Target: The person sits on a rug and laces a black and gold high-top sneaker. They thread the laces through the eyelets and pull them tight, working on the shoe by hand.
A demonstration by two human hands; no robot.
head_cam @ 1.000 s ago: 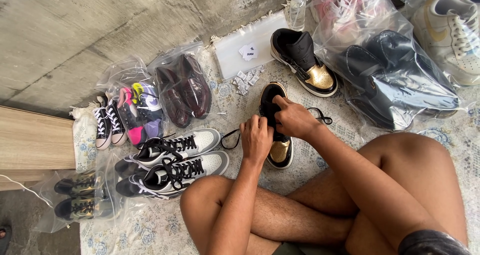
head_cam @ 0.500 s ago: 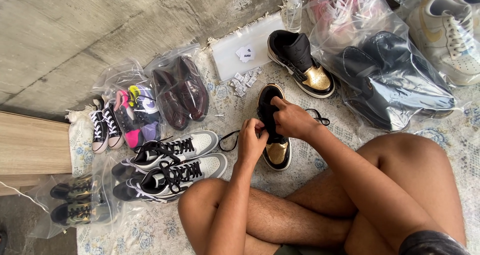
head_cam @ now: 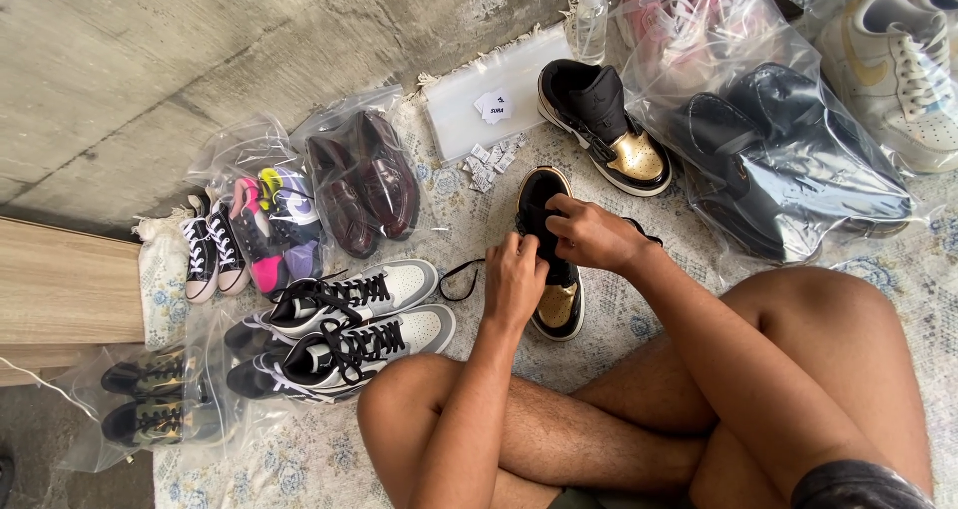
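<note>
Centrally, one black-and-gold high-top sneaker [head_cam: 551,269]: black collar, shiny gold toe, lying on the patterned rug [head_cam: 639,329] before crossed legs. Left hand [head_cam: 515,279] closed against its side; right hand [head_cam: 589,235] curled, fingers pinching the tongue area. Black lace [head_cam: 457,279] trails left. Matching sneaker [head_cam: 604,130] near behind; grey-and-black sneakers [head_cam: 339,329] close left; bagged black shoes [head_cam: 788,160] right. Bare rug remains between these.

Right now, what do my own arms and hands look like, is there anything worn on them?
Both arms are bare from the hands up to where they leave the picture: no sleeves, gloves, watch or bands show. The left hand and right hand carry no rings that can be made out. Short nails; no markings visible.
</note>
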